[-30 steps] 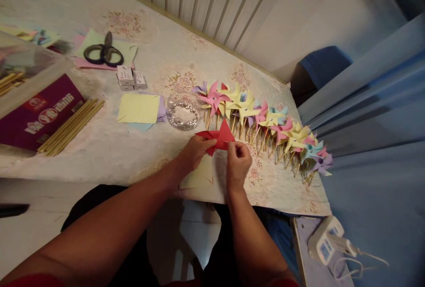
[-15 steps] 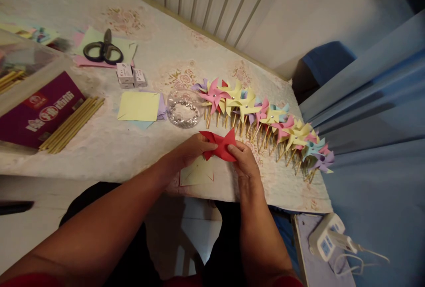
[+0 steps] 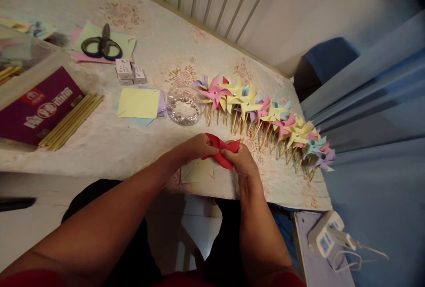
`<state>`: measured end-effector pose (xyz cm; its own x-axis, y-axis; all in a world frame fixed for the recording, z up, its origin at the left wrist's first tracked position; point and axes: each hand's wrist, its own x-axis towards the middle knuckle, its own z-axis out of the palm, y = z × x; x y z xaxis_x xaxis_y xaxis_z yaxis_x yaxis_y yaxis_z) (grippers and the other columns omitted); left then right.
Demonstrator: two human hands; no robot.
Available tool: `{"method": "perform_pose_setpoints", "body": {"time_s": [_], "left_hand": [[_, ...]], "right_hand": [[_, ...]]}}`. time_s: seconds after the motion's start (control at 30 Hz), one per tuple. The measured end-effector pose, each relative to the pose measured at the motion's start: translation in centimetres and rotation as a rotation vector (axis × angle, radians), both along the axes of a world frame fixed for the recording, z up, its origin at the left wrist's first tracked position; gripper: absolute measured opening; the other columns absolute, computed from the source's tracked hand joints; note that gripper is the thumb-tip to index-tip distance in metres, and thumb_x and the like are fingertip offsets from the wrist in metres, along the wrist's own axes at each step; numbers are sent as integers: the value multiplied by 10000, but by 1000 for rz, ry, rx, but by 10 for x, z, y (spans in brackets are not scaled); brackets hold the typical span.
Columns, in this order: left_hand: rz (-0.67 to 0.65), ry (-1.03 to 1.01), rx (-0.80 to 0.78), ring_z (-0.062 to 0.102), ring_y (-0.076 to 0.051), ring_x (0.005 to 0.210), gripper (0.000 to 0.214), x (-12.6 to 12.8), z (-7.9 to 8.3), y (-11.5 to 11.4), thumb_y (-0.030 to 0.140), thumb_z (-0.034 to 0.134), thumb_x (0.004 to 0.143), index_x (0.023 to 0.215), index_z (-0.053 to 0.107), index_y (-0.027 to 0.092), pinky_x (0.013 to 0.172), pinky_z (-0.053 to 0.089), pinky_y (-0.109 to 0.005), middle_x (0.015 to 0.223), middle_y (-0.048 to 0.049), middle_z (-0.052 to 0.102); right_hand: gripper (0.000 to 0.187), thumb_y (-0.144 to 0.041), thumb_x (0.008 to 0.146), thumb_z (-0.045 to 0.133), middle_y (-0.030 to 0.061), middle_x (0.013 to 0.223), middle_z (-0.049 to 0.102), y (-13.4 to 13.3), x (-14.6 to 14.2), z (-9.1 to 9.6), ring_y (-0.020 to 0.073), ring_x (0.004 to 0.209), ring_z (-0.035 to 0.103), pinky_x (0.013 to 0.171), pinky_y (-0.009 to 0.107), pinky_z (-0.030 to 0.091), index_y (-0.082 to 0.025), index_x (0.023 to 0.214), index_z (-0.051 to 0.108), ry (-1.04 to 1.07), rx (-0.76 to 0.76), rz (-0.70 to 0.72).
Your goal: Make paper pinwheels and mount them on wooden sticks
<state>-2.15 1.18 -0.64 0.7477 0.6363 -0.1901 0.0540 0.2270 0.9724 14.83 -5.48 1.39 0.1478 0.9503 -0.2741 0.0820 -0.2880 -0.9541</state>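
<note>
Both hands grip a red paper pinwheel [image 3: 223, 158] above the table's front edge. My left hand [image 3: 198, 146] pinches its left side, the thumb pressing near the centre. My right hand [image 3: 244, 159] holds the right side, its thumb also bent in over the middle. The paper's corners curl inward; the fingers beneath it are hidden. Under the hands lies a pale yellow paper square [image 3: 195, 171] with slits at its corners. A round clear dish [image 3: 186, 106] of small shiny metal pieces stands just beyond my left hand.
Finished pinwheels on sticks [image 3: 247, 103] lie in a row at the right. To the left are yellow paper [image 3: 137, 103], small boxes [image 3: 129, 72], scissors [image 3: 102, 46] and wooden sticks [image 3: 71, 121] beside a clear bin [image 3: 49, 57]. A power strip [image 3: 327, 234] sits lower right.
The red paper has been turned and its corners brought inward. Both thumbs have moved closer together, toward its centre.
</note>
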Motion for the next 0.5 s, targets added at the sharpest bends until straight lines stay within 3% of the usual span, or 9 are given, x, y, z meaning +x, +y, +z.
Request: {"method": "perform_pose_setpoints", "body": {"time_s": [0.2,0.33,0.5], "left_hand": [[56,-44,-102,394,-80,515,117,1,12,-2,209,655,667,612,561,166,514,254,-235,543,41,493],[131,-168,-300,498,-89,579,179,2,17,-3,303,703,730,681,601,164,585,380,-229,637,20,583],[178,-328,-493,631,-144,714,316,5,8,-5,414,812,701,821,701,144,723,484,-285,820,-60,713]], "right_hand": [[154,-298,616,727,-64,561,568,2,-3,-3,83,513,450,505,219,345,-190,629,618,-88,50,-47],[191,-329,630,735,-60,566,583,5,-8,-13,89,508,466,503,224,379,-187,639,607,-26,96,-224],[212,-336,636,754,-48,603,626,9,-14,-22,104,522,506,523,241,430,-180,702,627,66,164,-416]]}}
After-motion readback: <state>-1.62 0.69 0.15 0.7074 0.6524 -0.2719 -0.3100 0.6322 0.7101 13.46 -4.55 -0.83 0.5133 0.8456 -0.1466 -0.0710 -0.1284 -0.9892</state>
